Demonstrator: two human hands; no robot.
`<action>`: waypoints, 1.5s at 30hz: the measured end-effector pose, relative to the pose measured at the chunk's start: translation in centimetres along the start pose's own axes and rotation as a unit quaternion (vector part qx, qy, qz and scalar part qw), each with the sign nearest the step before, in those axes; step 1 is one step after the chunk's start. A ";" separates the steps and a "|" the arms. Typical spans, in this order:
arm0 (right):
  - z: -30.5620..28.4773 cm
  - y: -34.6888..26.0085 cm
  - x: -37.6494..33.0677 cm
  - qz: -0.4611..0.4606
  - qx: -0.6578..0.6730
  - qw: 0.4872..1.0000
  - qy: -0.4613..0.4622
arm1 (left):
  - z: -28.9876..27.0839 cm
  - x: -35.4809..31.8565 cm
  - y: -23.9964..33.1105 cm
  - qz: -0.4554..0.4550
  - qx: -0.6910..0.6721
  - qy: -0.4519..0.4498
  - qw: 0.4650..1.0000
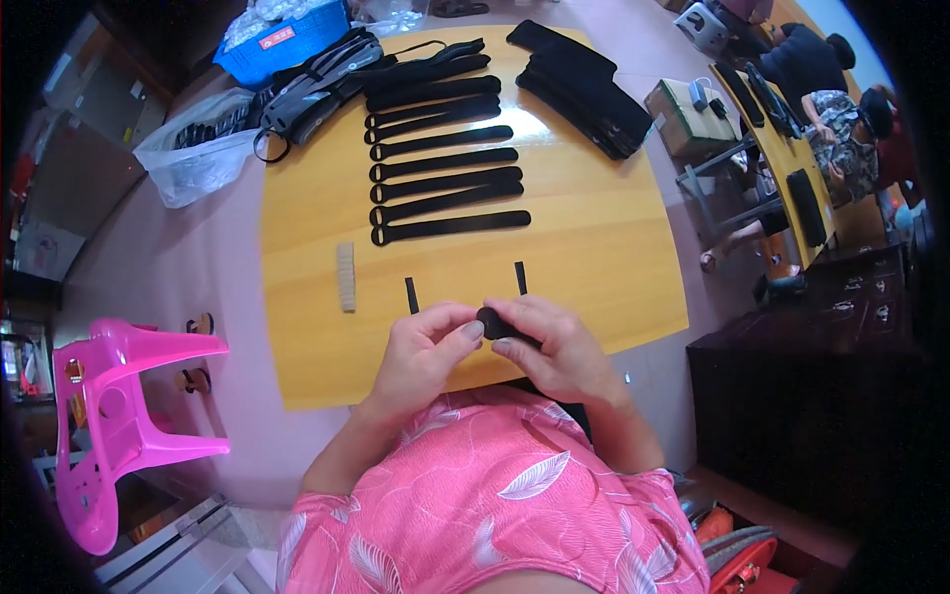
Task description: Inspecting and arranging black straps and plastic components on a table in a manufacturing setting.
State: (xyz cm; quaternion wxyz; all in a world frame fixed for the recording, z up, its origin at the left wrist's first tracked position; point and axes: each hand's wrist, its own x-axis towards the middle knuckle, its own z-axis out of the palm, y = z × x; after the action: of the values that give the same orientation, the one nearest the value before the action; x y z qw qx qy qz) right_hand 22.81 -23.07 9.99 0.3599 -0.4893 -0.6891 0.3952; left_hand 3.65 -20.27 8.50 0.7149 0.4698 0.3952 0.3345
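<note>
Close to the table's near edge, my left hand (424,348) and my right hand (566,348) meet at a small black strap (492,323). The fingers of both hands are closed on it, and much of it is hidden in the right hand. Two short black strips (413,295) lie just beyond the hands, one on each side. Farther up the table several black hook-and-loop straps (455,227) lie in a column, with ring-like ends toward the left. A narrow tan ribbed strip (345,277) lies left of them.
Black fabric pieces (579,89) are stacked at the far right of the yellow table (604,257). A grey-black bag (317,94) sits at the far left, near a plastic bag (203,148) and blue basket (287,45). A pink stool (124,396) stands left. People sit at another table, right.
</note>
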 end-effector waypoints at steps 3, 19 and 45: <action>0.5 -0.1 -0.6 0.026 -0.021 0.999 -0.019 | -0.6 0.0 -0.9 -0.034 -0.038 -0.013 0.999; 1.4 0.3 -0.9 -0.015 -0.047 0.996 0.071 | -2.1 0.2 -2.3 -0.127 -0.281 -0.066 0.949; 1.3 0.1 -0.8 0.008 -0.055 0.998 0.025 | -3.0 1.0 -2.9 -0.144 -0.266 -0.115 0.946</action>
State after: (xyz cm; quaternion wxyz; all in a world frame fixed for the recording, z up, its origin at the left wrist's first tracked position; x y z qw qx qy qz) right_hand 21.93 -24.09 9.24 0.3464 -0.5240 -0.6964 0.3472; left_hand 1.82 -19.12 4.83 0.8950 0.2365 0.2703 0.2647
